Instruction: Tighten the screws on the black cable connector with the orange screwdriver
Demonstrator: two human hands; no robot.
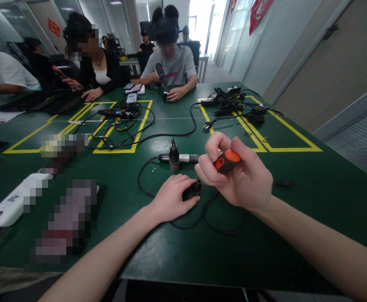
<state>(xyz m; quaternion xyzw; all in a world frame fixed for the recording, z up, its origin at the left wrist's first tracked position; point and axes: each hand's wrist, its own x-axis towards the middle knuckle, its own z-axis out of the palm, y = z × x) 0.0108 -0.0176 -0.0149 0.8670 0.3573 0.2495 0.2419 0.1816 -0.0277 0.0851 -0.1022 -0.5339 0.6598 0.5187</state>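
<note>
My right hand [238, 174] is raised above the table, its fingers wrapped round a screwdriver [227, 161] with an orange and dark grey handle; its shaft is hidden. My left hand [173, 197] rests low on the table, gripping a short black cylindrical part [193, 189] with a metal tip pointing up. Just beyond it a black and silver tool part [174, 158] stands upright with a narrow pin on top. Behind that lies a silver and black cylindrical tool body [186, 158] with a black cable [139, 178].
At left are a white power strip [10, 203] and a blurred-out flat object [70, 214]. Tangled cables [129, 111] and black adapters [230, 102] lie in yellow-taped areas. Across the table [108, 256], a person [173, 63] holds a dark tool; other people sit at left.
</note>
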